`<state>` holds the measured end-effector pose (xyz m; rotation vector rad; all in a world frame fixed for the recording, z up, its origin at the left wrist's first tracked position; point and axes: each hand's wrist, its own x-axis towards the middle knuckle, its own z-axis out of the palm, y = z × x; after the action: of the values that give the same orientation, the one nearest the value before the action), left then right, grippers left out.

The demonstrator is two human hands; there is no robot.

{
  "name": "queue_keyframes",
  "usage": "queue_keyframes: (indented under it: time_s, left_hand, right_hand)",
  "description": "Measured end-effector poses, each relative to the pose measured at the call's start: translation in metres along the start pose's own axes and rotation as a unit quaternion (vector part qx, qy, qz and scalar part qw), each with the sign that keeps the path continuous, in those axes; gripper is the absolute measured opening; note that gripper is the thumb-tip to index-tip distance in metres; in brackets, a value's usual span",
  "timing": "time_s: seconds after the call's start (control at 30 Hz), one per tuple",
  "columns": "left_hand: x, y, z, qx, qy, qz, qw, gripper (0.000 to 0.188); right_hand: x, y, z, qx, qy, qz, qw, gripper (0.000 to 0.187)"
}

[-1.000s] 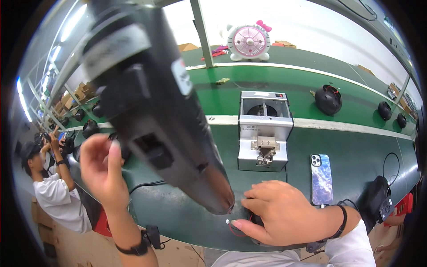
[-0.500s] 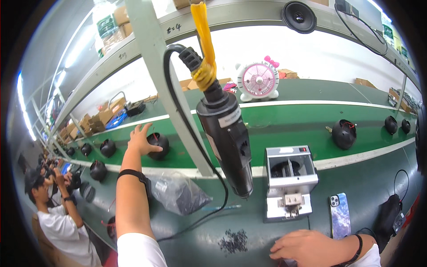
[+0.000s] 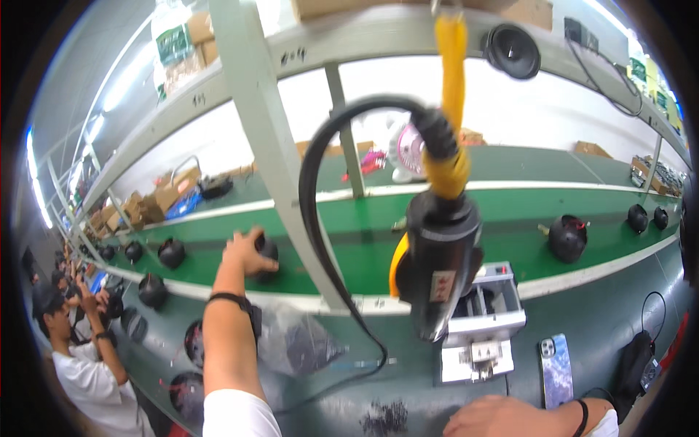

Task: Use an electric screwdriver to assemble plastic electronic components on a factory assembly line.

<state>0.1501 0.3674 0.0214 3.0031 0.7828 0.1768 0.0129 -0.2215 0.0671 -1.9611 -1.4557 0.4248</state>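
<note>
On the green belt, my left hand (image 3: 246, 255) reaches forward with its fingers and thumb round a black ball-shaped housing (image 3: 270, 255). My right hand (image 3: 502, 418) rests low over the bench, its fingertips cut off by the lower edge. Left of it lies a pile of small black screws (image 3: 384, 418). A black electric screwdriver (image 3: 440, 266) hangs from a yellow strap in front of me, blurred. It partly covers a grey screw feeder (image 3: 483, 328). Two more black round housings, one of them this one (image 3: 188, 393), sit left of my forearm with red wires.
A clear plastic bag (image 3: 295, 342) of dark parts lies beside my left forearm. A phone (image 3: 557, 371) is right of the feeder. More housings (image 3: 568, 238) stand along the belt (image 3: 502, 222). A post (image 3: 273, 138) rises beside the screwdriver cable. A person (image 3: 98, 371) works at far left.
My left hand has closed in round the housing on the belt. The hanging screwdriver shows farther right, now in front of the feeder and fan. My right hand sits slightly lower in the picture.
</note>
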Motion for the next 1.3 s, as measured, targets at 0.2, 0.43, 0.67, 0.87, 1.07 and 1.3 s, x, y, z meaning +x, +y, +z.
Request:
queue_keyframes:
  time_s: [0.2,0.43,0.67,0.87,1.07,1.3]
  left_hand:
    - [-0.118,0.024,-0.123,-0.034,0.035,0.074,0.996,0.104]
    - [-0.279,0.038,-0.123,-0.040,-0.191,0.129,0.972,0.102]
    - [-0.323,0.043,-0.062,-0.047,-0.111,0.031,0.992,0.106]
    - [-0.333,0.041,-0.056,-0.025,-0.038,0.015,0.999,0.099]
    - [-0.350,0.167,-0.113,-0.369,0.136,0.113,0.913,0.063]
    - [-0.279,0.309,-0.128,-0.476,0.306,0.205,0.798,0.047]
  right_hand:
    - [-0.003,0.012,0.004,0.000,0.047,-0.056,0.997,0.033]
    - [-0.020,0.001,0.012,-0.002,0.103,-0.133,0.986,0.027]
    - [-0.025,-0.004,0.018,-0.077,0.057,-0.142,0.985,0.041]
    - [-0.024,0.013,0.020,-0.045,0.109,-0.163,0.979,0.035]
    - [-0.025,0.017,0.019,-0.053,0.105,-0.141,0.983,0.028]
    - [-0.022,0.013,0.022,-0.031,0.102,-0.157,0.982,0.026]
